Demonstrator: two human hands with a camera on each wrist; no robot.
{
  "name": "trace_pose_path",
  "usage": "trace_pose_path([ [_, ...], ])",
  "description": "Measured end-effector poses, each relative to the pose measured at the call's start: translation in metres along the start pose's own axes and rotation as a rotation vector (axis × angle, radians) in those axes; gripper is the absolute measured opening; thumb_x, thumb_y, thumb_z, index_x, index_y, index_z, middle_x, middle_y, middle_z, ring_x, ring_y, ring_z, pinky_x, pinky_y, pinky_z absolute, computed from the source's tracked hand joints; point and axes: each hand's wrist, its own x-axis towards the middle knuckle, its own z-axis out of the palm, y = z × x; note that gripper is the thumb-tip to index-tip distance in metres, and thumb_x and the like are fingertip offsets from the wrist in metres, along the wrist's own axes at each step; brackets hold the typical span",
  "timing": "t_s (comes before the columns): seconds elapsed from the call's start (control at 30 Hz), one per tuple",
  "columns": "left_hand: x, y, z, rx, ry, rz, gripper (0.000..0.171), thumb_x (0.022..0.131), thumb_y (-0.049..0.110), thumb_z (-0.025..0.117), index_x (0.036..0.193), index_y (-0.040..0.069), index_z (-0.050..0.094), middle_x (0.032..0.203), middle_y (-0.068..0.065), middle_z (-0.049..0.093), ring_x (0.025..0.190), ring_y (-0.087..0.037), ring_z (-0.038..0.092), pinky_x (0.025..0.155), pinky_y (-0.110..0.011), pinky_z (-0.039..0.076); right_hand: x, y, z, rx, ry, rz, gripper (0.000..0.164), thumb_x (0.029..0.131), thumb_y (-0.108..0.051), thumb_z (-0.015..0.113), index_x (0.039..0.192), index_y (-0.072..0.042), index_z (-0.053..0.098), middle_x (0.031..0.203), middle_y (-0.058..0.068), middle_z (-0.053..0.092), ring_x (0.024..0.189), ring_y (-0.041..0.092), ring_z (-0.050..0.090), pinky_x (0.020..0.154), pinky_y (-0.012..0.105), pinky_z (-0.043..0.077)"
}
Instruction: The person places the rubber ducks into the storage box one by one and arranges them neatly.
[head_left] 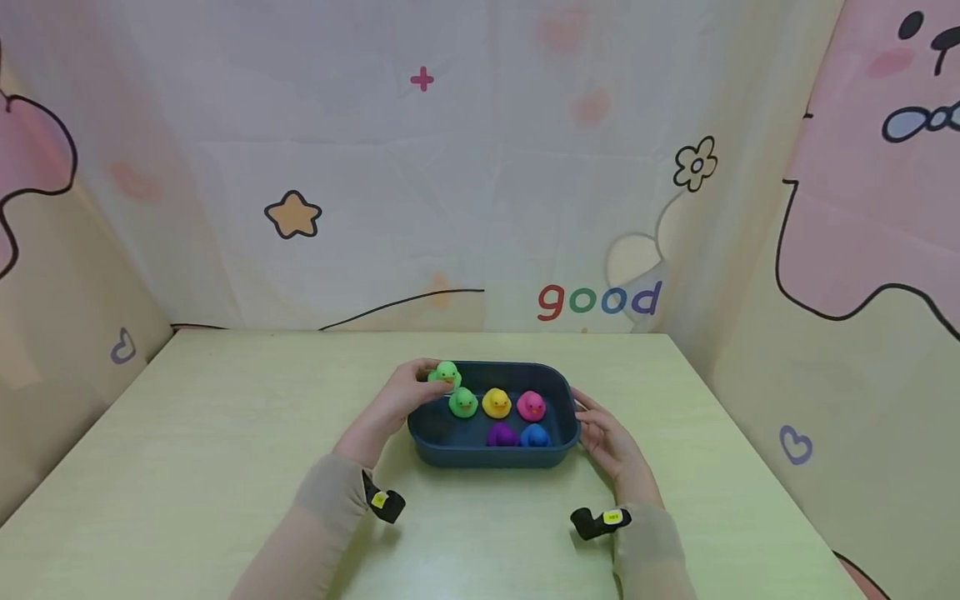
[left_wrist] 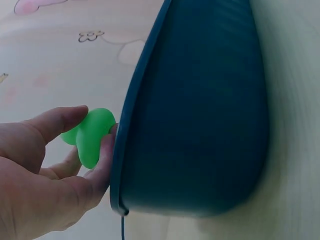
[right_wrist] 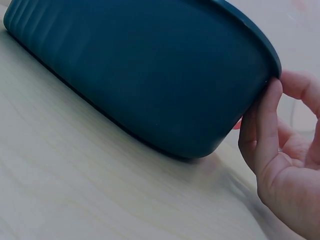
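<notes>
In the head view a dark blue plastic basin (head_left: 487, 457) stands on the table with small rubber ducks inside. My left hand (head_left: 399, 398) is at its back left corner and pinches a light green rubber duck (head_left: 447, 374) between thumb and fingers, right at the rim. In the left wrist view this green duck (left_wrist: 92, 135) shows beside the basin's edge. A second green duck (head_left: 463, 403) sits inside just below it, in a row with a yellow duck (head_left: 497, 403) and a pink duck (head_left: 531, 406). My right hand (head_left: 613, 446) rests its fingertips against the basin's right end, under the rim.
A purple duck (head_left: 502, 435) and a blue duck (head_left: 536, 436) lie along the basin's near wall, partly hidden by it. The pale table (head_left: 225, 467) meets printed cloth walls (head_left: 375, 167) at the back and both sides.
</notes>
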Motion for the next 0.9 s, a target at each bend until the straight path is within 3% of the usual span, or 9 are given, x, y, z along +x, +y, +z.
trace_pose_path([
  [0.17,-0.001,0.003,0.013,0.093,-0.015,0.016,0.049,0.089,0.011,0.068,0.134,-0.003,0.052,0.130,-0.020,0.054,0.116,-0.031,0.054,0.106,-0.045,0.044,-0.001,-0.002,0.001,-0.002,-0.012,-0.007,0.043,0.100,0.007,0.033,0.114,-0.017,0.066,0.112,-0.001,0.067,0.085,0.007,0.066,0.076,0.017,0.055],
  [0.43,0.000,-0.004,0.029,0.264,-0.076,0.022,0.039,0.087,0.009,0.071,0.123,-0.003,0.061,0.114,-0.015,0.062,0.099,-0.025,0.057,0.095,-0.041,0.049,-0.004,-0.004,0.004,-0.034,-0.057,-0.010,0.042,0.100,0.007,0.034,0.117,-0.018,0.063,0.114,-0.002,0.065,0.087,0.006,0.065,0.078,0.017,0.055],
  [0.77,-0.001,-0.007,0.041,0.604,-0.088,0.051,0.037,0.079,0.006,0.080,0.113,0.000,0.066,0.112,-0.014,0.066,0.092,-0.022,0.057,0.086,-0.037,0.052,-0.004,-0.003,0.003,-0.048,-0.069,-0.019,0.044,0.099,0.008,0.033,0.117,-0.018,0.063,0.113,-0.003,0.065,0.087,0.006,0.065,0.078,0.016,0.055],
  [0.9,-0.002,-0.008,0.044,0.701,-0.088,0.062,0.036,0.077,0.006,0.081,0.110,0.000,0.068,0.107,-0.013,0.066,0.092,-0.022,0.055,0.089,-0.038,0.050,-0.003,-0.002,0.002,-0.011,-0.049,-0.009,0.043,0.100,0.008,0.033,0.117,-0.017,0.063,0.114,0.000,0.065,0.085,0.007,0.066,0.076,0.017,0.056],
])
